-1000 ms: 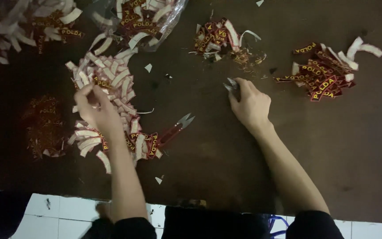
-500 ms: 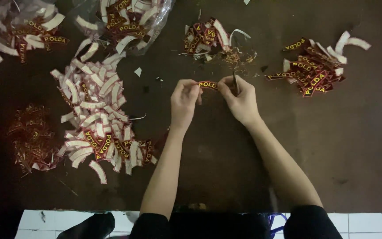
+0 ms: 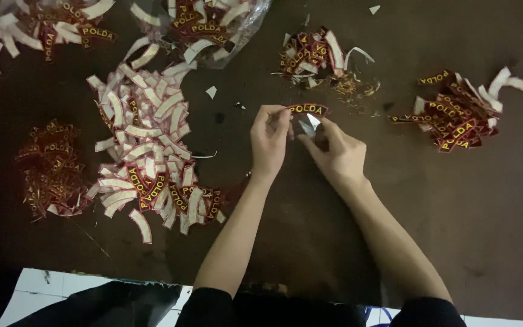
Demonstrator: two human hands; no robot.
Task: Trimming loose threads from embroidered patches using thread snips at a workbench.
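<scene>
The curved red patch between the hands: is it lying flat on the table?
No: the curved red patch is held up by the left hand, with the right hand at small scissors just beneath it.

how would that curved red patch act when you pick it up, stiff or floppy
Probably fairly stiff: the curved red patch keeps its arc while the left hand pinches only one end. Likely very light, since fingertips alone carry it. It is flat like the patches in the big pile, so it should not roll.

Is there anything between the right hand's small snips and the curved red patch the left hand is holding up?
Nothing visible. The left hand pinches the curved red patch by one end above the dark table. The right hand holds the small snips just under it, with only open space between them.
</scene>
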